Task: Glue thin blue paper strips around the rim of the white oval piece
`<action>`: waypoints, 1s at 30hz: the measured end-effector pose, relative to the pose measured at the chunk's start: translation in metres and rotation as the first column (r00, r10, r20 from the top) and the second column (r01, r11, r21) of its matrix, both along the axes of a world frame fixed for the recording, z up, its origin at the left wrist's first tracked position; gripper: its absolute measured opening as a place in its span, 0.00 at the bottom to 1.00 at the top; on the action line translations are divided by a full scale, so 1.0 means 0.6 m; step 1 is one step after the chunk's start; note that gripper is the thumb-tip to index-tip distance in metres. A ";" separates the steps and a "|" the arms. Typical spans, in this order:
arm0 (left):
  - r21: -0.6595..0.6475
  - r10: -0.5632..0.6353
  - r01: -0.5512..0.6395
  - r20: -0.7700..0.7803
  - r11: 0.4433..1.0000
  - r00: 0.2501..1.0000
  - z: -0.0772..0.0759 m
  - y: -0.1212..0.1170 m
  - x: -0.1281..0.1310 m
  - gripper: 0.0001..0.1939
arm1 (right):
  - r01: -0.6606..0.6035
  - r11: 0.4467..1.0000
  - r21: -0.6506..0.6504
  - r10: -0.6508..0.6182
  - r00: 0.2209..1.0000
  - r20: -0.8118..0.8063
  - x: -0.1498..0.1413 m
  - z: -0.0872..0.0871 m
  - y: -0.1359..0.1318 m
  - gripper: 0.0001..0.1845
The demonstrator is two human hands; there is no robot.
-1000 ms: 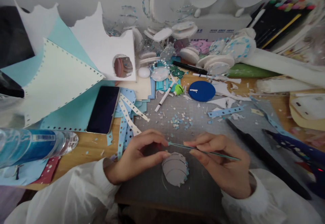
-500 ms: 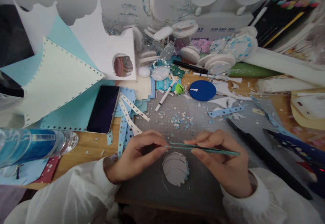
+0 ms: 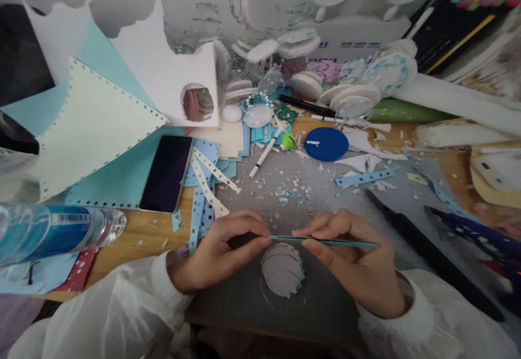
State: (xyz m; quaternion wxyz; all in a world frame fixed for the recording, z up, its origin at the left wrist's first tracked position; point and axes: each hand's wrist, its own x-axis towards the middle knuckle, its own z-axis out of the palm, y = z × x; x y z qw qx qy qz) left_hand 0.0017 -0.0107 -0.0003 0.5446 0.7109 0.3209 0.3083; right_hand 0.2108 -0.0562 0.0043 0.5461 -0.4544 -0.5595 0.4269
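Observation:
In the head view, my right hand (image 3: 350, 253) grips turquoise tweezers (image 3: 334, 241) held level, their tips pointing left. Those tips are closed at the fingertips of my left hand (image 3: 228, 248), which pinches a tiny paper piece; my fingers mostly hide it. Below the tweezers a round pale disc (image 3: 282, 272) lies on the dark mat (image 3: 228, 305). Thin lines cross the disc, and small white and blue paper bits line its right edge. Beyond my hands is a loose pile of tiny punched paper shapes (image 3: 291, 192).
A phone (image 3: 166, 173) and a water bottle (image 3: 61, 231) lie at left beside punched paper sheets (image 3: 97, 131). A blue oval disc (image 3: 326, 143) and a white pen (image 3: 266, 153) lie farther back. At right are a long black tool (image 3: 431, 250) and paper strips (image 3: 366, 177).
The tweezers' prongs, apart before, have closed together, and their tips have come up against my left fingertips. My right hand has shifted slightly left.

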 end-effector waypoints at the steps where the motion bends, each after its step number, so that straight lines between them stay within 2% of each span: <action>1: -0.006 -0.003 0.003 0.000 1.000 1.000 0.000 0.000 0.000 0.03 | -0.002 1.000 -0.011 0.001 1.000 -0.013 0.001 -0.001 0.001 0.10; 5: -0.024 -0.007 0.007 -0.016 1.000 1.000 0.000 -0.001 0.001 0.03 | 0.003 0.998 -0.059 -0.010 0.993 -0.122 0.006 -0.010 0.005 0.09; 7: -0.034 0.010 -0.012 -0.055 0.999 0.998 0.001 -0.001 0.000 0.05 | 0.056 0.998 -0.036 -0.060 0.989 -0.132 0.008 -0.009 0.009 0.10; 10: -0.100 0.029 -0.041 -0.115 0.994 0.993 0.005 0.000 -0.002 0.10 | 0.191 0.974 0.122 -0.194 0.981 0.011 0.010 0.005 0.012 0.12; 12: -0.177 0.021 -0.037 -0.093 0.984 0.995 0.008 0.001 -0.004 0.13 | 0.190 0.938 0.289 -0.249 0.952 0.181 0.009 0.022 0.013 0.14; 14: -0.256 -0.001 -0.007 -0.030 0.967 1.000 0.010 0.002 -0.006 0.15 | 0.038 0.893 0.449 -0.227 0.898 0.376 0.004 0.040 0.013 0.15; 16: -0.320 -0.017 0.026 0.031 0.947 0.999 0.009 0.002 -0.009 0.18 | -0.190 0.811 0.553 -0.190 0.809 0.556 -0.005 0.054 0.012 0.11; 18: -0.381 -0.025 0.045 0.057 0.924 0.998 0.005 0.001 -0.012 0.22 | -0.392 0.688 0.610 -0.201 0.705 0.680 -0.019 0.061 0.011 0.08; 20: -0.456 -0.003 0.033 0.067 0.889 0.998 -0.001 -0.002 -0.015 0.25 | -0.518 0.575 0.634 -0.251 0.626 0.739 -0.036 0.061 0.011 0.12; 21: -0.498 0.016 0.024 0.076 0.867 0.997 -0.004 -0.003 -0.016 0.26 | -0.556 0.540 0.632 -0.271 0.596 0.756 -0.044 0.061 0.012 0.14; 22: -0.541 0.045 0.011 0.090 0.841 0.995 -0.007 -0.005 -0.016 0.26 | -0.574 0.528 0.626 -0.287 0.573 0.767 -0.052 0.060 0.013 0.15; 24: -0.619 0.117 -0.017 0.120 0.786 0.986 -0.011 -0.007 -0.016 0.26 | -0.565 0.562 0.605 -0.300 0.542 0.785 -0.062 0.061 0.014 0.15; 27: -0.683 0.204 -0.052 0.144 0.728 0.968 -0.014 -0.007 -0.013 0.24 | -0.488 0.663 0.567 -0.270 0.550 0.790 -0.051 0.063 -0.001 0.15; 29: -0.668 0.221 -0.067 0.148 0.741 0.964 -0.013 -0.005 -0.012 0.19 | -0.376 0.744 0.552 -0.235 0.627 0.743 -0.017 0.058 -0.030 0.14; 30: -0.650 0.223 -0.076 0.148 0.756 0.964 -0.013 -0.004 -0.012 0.18 | -0.268 0.806 0.527 -0.209 0.704 0.678 0.007 0.054 -0.050 0.12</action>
